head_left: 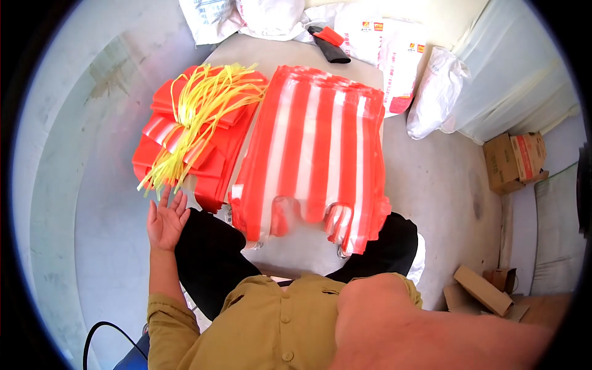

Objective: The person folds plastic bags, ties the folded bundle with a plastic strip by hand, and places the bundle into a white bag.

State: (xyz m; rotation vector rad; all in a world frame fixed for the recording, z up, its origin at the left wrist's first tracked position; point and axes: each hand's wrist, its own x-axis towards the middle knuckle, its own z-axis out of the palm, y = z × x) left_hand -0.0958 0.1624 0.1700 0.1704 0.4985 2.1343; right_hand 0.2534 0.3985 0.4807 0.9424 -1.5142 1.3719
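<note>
My left hand (167,223) is palm up with its fingers apart, holding nothing, just below the lower ends of a bunch of yellow strips (206,111). The strips lie across a pile of red plastic bags (216,163). To the right of that pile, a thick stack of red and white striped bags (311,148) lies flat on the table, its cut-out handle edge towards me. My right forearm is large and blurred at the bottom right. The right hand itself is outside the frame.
White printed sacks (364,43) line the far edge of the table (246,52), where a black and red item (330,43) lies. A white sack (436,92) stands at the right. Cardboard boxes (515,160) and flattened cardboard (484,290) are on the right side.
</note>
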